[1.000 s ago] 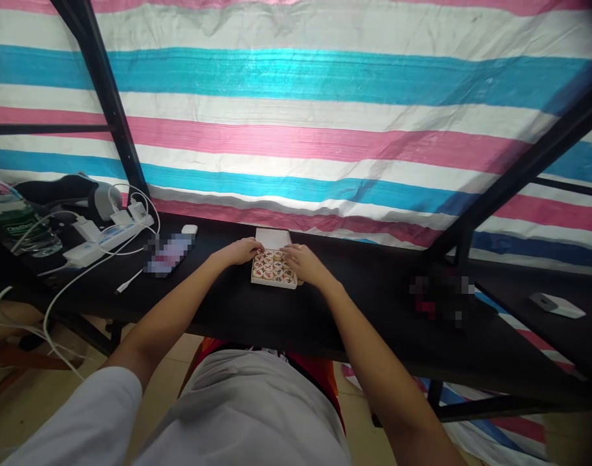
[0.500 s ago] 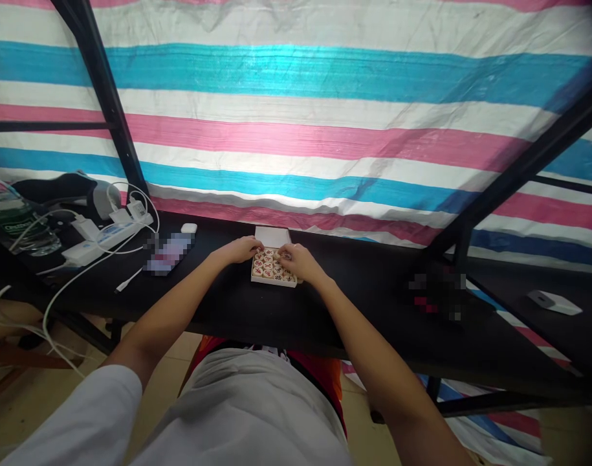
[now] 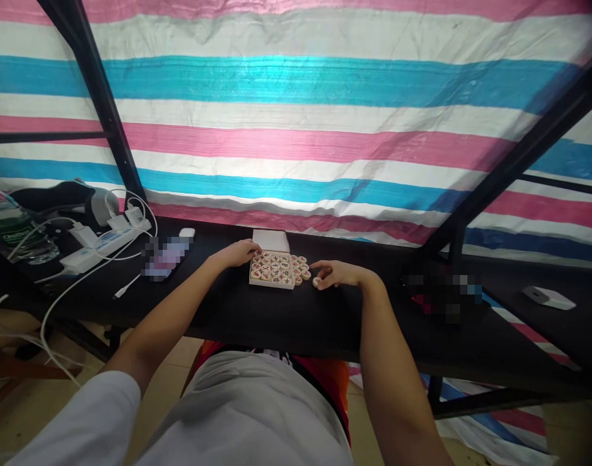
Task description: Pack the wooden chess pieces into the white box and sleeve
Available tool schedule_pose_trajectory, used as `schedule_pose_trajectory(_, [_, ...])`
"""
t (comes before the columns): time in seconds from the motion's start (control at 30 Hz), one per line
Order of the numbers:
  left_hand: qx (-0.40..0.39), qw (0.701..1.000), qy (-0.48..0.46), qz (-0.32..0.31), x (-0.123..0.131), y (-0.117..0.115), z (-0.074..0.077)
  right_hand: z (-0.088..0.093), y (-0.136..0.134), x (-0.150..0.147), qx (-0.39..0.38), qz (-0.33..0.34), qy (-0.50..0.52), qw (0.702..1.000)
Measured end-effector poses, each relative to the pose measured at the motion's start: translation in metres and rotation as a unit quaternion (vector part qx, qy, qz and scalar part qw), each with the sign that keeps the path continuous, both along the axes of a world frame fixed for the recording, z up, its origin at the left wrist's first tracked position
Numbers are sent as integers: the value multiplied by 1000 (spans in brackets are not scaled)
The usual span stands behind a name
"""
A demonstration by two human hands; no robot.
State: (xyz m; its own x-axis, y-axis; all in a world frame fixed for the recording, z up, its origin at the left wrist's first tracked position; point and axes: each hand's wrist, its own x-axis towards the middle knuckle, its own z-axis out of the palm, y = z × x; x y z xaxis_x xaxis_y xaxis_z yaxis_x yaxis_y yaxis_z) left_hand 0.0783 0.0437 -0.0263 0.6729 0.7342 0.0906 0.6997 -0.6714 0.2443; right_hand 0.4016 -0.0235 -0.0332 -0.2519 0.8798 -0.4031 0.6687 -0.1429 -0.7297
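A white cardboard box with its lid folded back lies on the black table. Rows of round xiangqi pieces, with red or dark characters, fill it. At the back left corner my left hand is closed on the box's edge; its fingertips are partly hidden. More loose xiangqi pieces lie against the box's right side. My right hand is to the right of them, thumb and index finger apart. By its thumb tip is a single xiangqi piece, which it touches or nearly touches.
On the left are a phone, a white cable plug, a white earphone-type case, a power strip with chargers and a water bottle. A blurred dark item and a white adapter lie right. Striped sheeting hangs behind.
My right hand has left the pieces in the box and moved right, uncovering the loose pieces beside it. The left hand stays at the box's corner. The view has shifted slightly.
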Motion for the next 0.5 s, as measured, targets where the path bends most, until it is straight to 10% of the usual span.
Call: schedule_pose_trajectory(0.5, [-5,1000,-2,10,2,-3,2,1,-3,-15,-61,-29,81,994])
